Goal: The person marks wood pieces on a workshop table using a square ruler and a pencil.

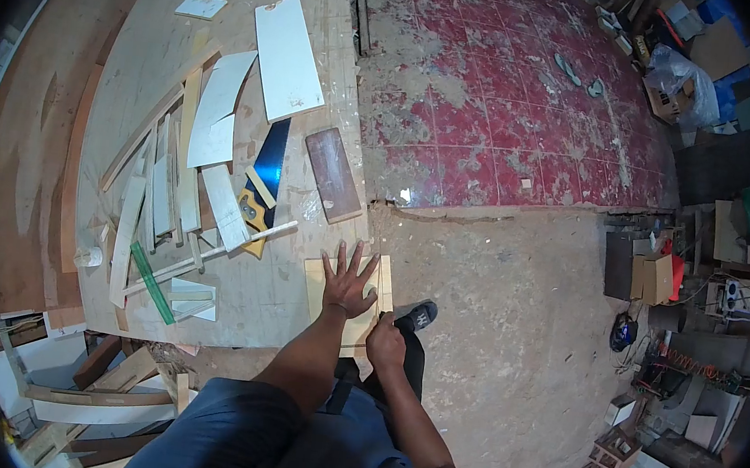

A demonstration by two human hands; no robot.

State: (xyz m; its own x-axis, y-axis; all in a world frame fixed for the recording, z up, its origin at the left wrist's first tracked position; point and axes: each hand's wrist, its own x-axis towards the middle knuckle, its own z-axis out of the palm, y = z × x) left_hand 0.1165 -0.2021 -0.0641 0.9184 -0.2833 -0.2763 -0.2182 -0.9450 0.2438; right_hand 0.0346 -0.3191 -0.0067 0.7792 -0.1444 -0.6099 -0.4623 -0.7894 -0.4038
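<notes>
1. Head view: pale board at six o'clock, by the table edge
2. Left hand spread flat on it
3. Right hand, five o'clock from the left, curled; cannot tell around what
4. Saw toward eleven o'clock

The bare left hand is laid flat, fingers spread; the bare right hand is tightly curled.

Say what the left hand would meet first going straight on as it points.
Likely the near end of the reddish-brown board, ahead of the left hand, though their relative height is unclear.
</notes>
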